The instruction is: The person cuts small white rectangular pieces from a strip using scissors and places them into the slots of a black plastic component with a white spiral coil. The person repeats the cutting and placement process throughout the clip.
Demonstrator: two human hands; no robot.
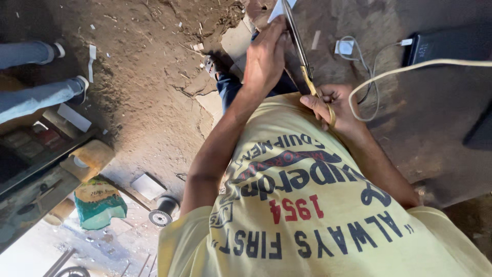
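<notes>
My right hand (335,105) grips the yellow handles of a pair of scissors (300,48), fingers through the loops, just in front of my yellow printed shirt (307,215). The long metal blades point away from me toward a white sheet piece (279,9) at the top edge. My left hand (265,54) is stretched forward beside the blades and holds that white piece; its fingertips are partly hidden by it. Below the hands I see my knee in dark blue trousers (228,87).
A black power bank (446,46) with a white cable (410,66) and a small white plug (344,47) lies on the dark surface at right. Another person's jeans-clad legs (36,92) stand at left. A green bag (97,202) and a wire spool (163,211) sit on the dirt floor.
</notes>
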